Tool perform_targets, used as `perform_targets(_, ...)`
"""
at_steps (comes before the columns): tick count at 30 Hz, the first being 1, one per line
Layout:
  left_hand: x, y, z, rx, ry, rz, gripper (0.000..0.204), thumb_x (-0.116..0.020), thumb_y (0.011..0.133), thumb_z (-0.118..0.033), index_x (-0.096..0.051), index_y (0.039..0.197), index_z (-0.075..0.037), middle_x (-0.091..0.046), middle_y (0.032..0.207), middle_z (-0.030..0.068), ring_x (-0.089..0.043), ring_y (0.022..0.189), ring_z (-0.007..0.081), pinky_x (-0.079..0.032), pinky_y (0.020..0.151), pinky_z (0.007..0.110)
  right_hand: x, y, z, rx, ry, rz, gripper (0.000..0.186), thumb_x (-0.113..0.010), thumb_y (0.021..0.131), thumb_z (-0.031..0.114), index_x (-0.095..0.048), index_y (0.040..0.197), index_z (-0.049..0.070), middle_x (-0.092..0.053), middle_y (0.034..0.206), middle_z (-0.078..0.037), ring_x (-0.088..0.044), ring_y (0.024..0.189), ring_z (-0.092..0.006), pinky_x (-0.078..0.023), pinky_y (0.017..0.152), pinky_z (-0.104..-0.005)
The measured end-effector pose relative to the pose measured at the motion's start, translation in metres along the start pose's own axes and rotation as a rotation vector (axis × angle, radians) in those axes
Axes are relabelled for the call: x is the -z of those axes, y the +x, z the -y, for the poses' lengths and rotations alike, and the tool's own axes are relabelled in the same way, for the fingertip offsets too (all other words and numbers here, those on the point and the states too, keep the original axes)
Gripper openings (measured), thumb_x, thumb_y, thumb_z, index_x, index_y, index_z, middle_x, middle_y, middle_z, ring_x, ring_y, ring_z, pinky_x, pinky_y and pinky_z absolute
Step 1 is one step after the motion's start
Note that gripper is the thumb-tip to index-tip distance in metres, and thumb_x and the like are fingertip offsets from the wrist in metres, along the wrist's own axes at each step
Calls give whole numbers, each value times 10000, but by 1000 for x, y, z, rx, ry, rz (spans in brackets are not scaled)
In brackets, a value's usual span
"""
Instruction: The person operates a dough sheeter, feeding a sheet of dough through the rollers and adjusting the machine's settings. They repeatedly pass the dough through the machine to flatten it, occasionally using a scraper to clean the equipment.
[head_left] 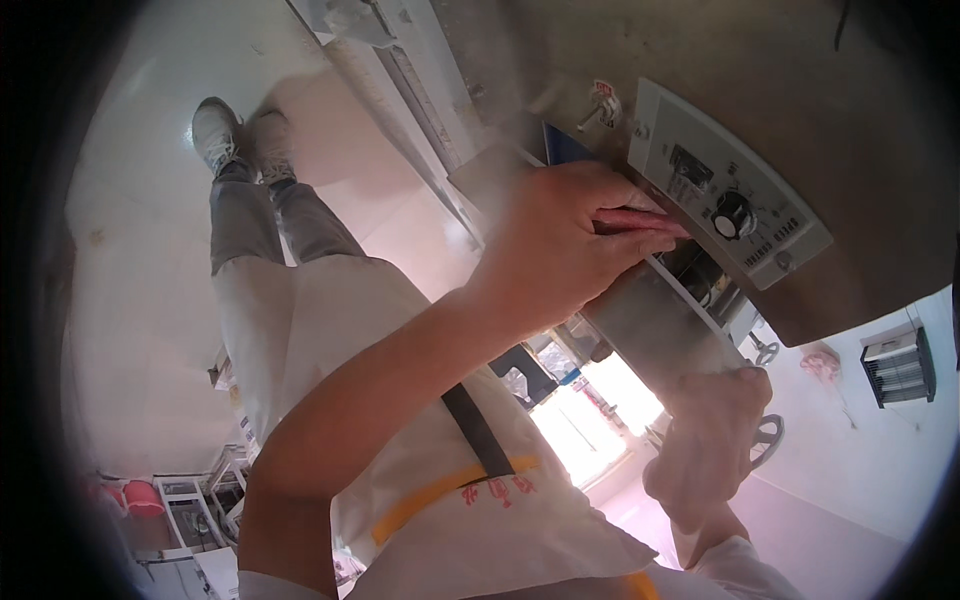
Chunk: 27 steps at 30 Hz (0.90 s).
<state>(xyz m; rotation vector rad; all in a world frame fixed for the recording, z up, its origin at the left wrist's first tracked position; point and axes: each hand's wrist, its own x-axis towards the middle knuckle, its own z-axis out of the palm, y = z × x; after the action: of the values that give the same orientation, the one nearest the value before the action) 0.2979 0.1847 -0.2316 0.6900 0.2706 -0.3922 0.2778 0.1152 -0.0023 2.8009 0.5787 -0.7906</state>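
Observation:
My left hand (560, 240) pinches a long, thin red piece (632, 222), perhaps meat, at a gap in the steel machine (860, 150), just beside its grey control panel (676, 156) with a black knob (733, 216). Below the gap is a steel plate (635, 330). My right hand (705, 440) is curled at the plate's lower end, near a metal handwheel (766, 440); what its fingers grip, if anything, is hidden.
Pale floor (140, 340) shows at left, with my shoes and white apron (440, 520). A steel rail (400, 80) runs along the machine. Pink containers (143, 497) and metal racks (190, 515) stand lower left. A grilled wall unit (898, 365) is at right.

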Motion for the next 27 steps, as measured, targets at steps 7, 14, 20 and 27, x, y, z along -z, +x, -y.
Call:
perform_targets(7, 15, 3, -4, 360, -331, 78, 159, -771, 899, -38, -761, 1015, 70, -782, 972, 96, -705, 869, 100, -573, 779, 258, 3, 0, 2, -71, 52, 20, 210, -676, 886, -1, -644, 1042, 137, -712, 896, -6, -672, 908, -212, -404, 990, -456)
perform_targets(14, 9, 3, -9, 318, -236, 18, 150, -820, 839, -35, -776, 957, 45, -774, 894, 88, -700, 837, 93, -564, 758, 247, 2, -2, -1, -65, 58, -2, 242, -703, 876, 7, -665, 1077, 136, -698, 888, -1, -676, 902, -193, -398, 1006, -444)
perform_targets(20, 0, 3, -14, 471, -375, -80, 104, -813, 795, -23, -751, 865, 23, -724, 787, 36, -661, 739, 83, -538, 696, 246, 3, -4, -3, -62, 73, -2, 276, -711, 845, -4, -682, 1084, 131, -696, 906, 6, -682, 918, -189, -400, 1011, -447)
perform_targets(27, -14, 4, -32, 502, -58, -107, 103, -798, 806, -30, -740, 890, -23, -692, 804, 3, -628, 727, 78, -500, 662, 250, 1, -8, 0, -82, 127, -26, 370, -725, 750, -50, -703, 1080, 117, -711, 961, 2, -680, 942, -177, -412, 1002, -423)
